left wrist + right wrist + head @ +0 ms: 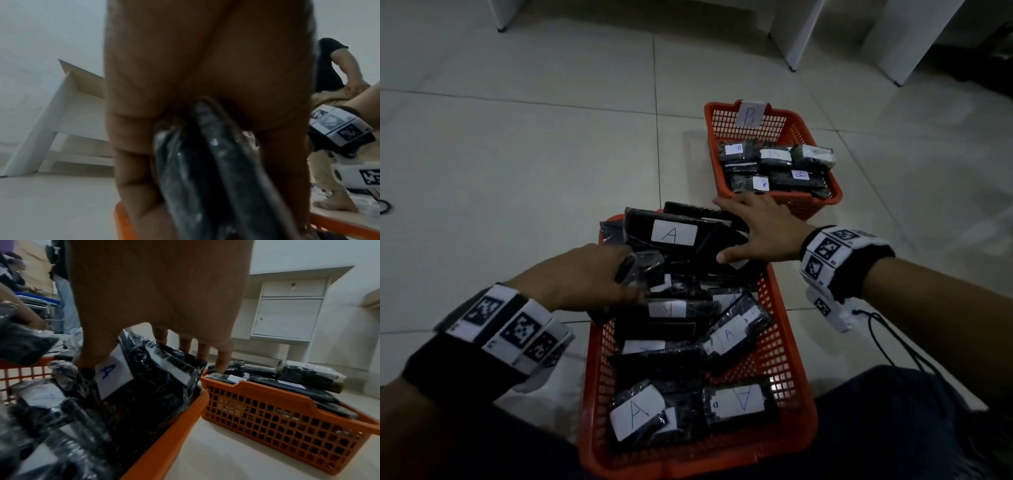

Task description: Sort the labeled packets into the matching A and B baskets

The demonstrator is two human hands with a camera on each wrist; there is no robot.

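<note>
I see both baskets, the near basket [787, 346] and the far basket [722, 120], as orange plastic lattice with a smooth rim. The packets [681, 363] look like dark stuff in glossy, crinkled clear film, each bearing a matt white paper label [674, 233]. The floor [517, 154] is pale smooth tile with a dull sheen, and my wristbands [835, 253] look like black cloth under printed paper tags.
</note>
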